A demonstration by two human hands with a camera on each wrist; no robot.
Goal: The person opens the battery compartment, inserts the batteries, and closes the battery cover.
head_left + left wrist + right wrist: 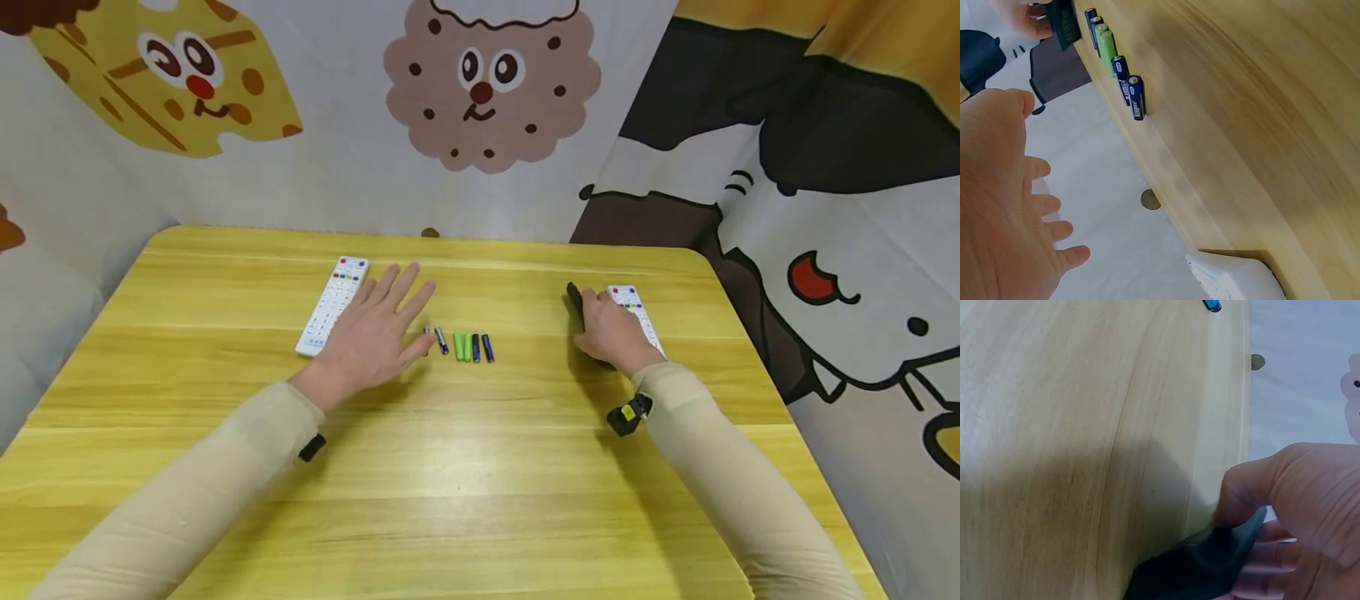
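Note:
My left hand (367,337) is spread with fingers straight, partly overlapping a white remote control (330,310) at the left in the head view. Nothing is in its palm in the left wrist view. Right of its thumb, several small batteries lie in a row: dark blue ones (1137,99) and two green ones (462,347). My right hand (611,332) grips a black remote control (1191,569), thumb on one side and fingers behind it. That remote stands tilted on its edge, its lower part hidden by the hand. Another white remote control (626,297) lies just right of this hand.
The wooden table (465,467) ends at the back against a cloth (330,183) with cartoon prints. Its right edge also meets printed cloth. A small black camera (628,414) sits on the right wrist.

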